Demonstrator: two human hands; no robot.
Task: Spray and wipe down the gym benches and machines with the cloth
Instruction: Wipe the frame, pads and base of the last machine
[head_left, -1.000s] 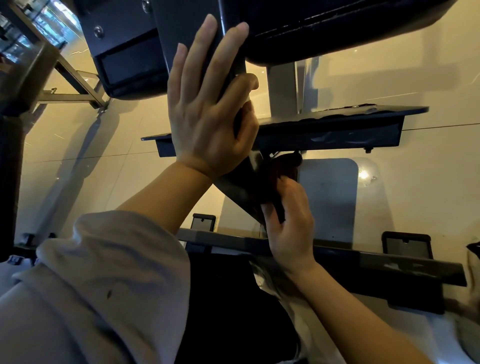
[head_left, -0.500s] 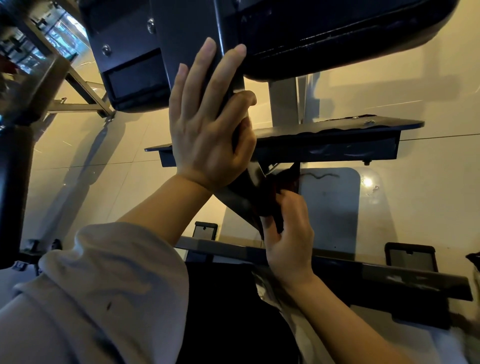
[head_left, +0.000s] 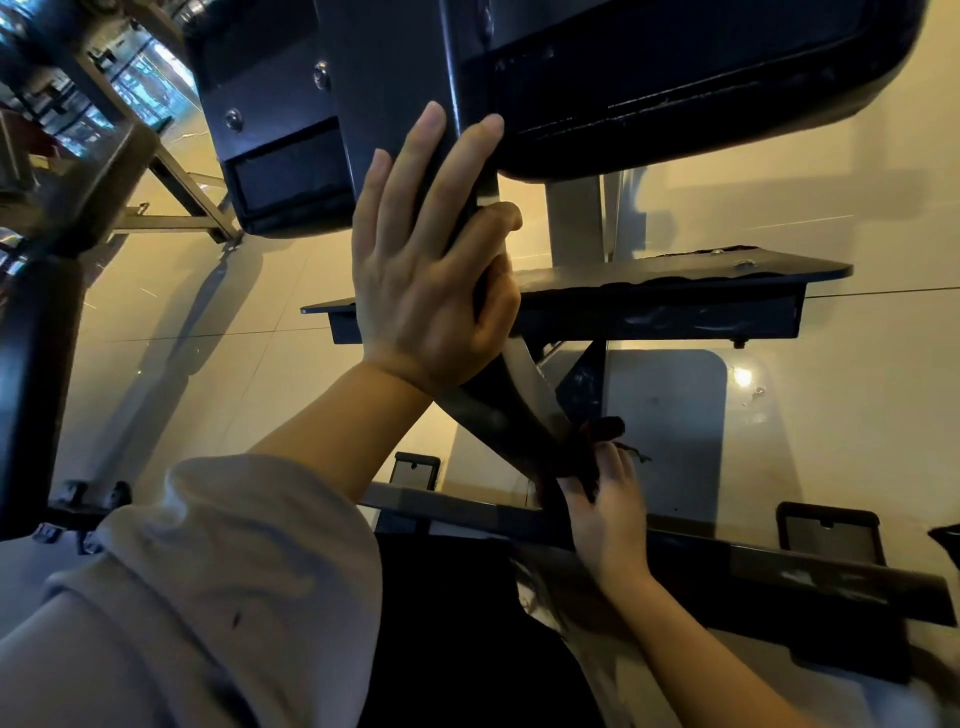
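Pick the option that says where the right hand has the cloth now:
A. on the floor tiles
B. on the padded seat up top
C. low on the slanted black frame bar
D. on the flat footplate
C: the right hand pinches the dark cloth against the lower end of the slanted frame bar, below the left hand.

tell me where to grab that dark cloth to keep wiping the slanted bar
Hold the dark cloth bunched where it wraps the slanted bar, coming from the lower right as the right hand does. The bar is narrow and tilted, so fingers curled round it can likely slide along it.
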